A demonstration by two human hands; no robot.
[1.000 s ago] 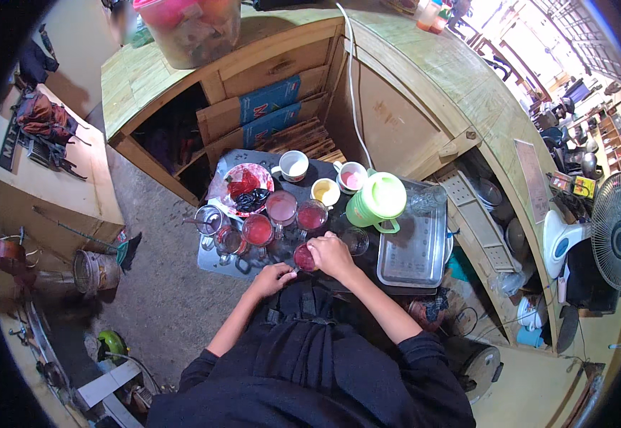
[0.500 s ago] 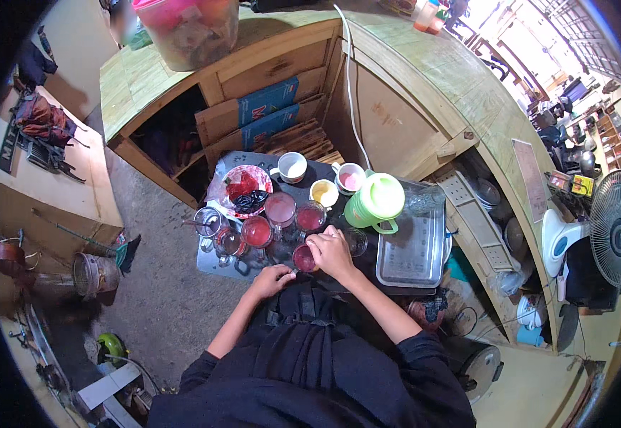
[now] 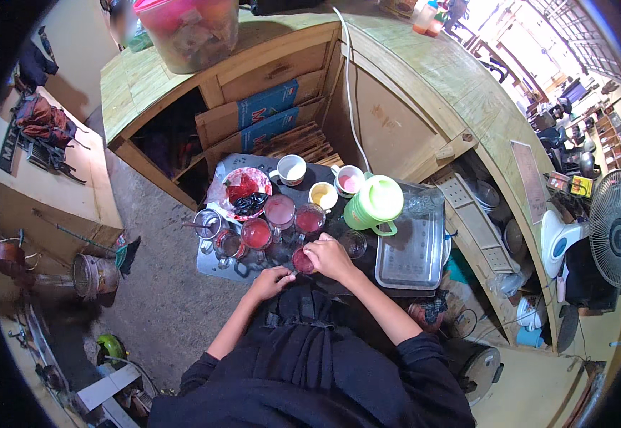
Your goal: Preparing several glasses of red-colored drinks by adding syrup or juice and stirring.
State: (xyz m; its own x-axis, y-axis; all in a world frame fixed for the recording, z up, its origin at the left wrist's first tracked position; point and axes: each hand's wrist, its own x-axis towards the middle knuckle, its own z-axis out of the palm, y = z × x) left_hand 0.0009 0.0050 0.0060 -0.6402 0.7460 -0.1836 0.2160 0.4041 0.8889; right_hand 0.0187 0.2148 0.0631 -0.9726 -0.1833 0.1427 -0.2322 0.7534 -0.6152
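Observation:
A small glass with red drink (image 3: 299, 262) stands at the near edge of a low dark table (image 3: 214, 265). My right hand (image 3: 330, 257) is over its rim, fingers pinched together; whatever they hold is hidden. Beside the glass, on its left, my left hand (image 3: 272, 282) is closed with thumb and fingers together, and its grip is too small to make out. Close by are a glass mug of red drink (image 3: 256, 233), a mug of pink drink (image 3: 280, 210), a dark red one (image 3: 310, 217) and an empty-looking clear glass (image 3: 355, 244).
Behind stand a green lidded pitcher (image 3: 376, 203), white cups (image 3: 291, 170) and a cup with yellowish contents (image 3: 322, 195). A clear rectangular tray (image 3: 410, 264) lies right; a patterned plate with red and black plastic (image 3: 248, 176) lies left. A wooden counter (image 3: 425, 68) curves around the far side.
My right hand has shifted slightly left and down over the red glass. My left hand stays beside it, nearly unmoved.

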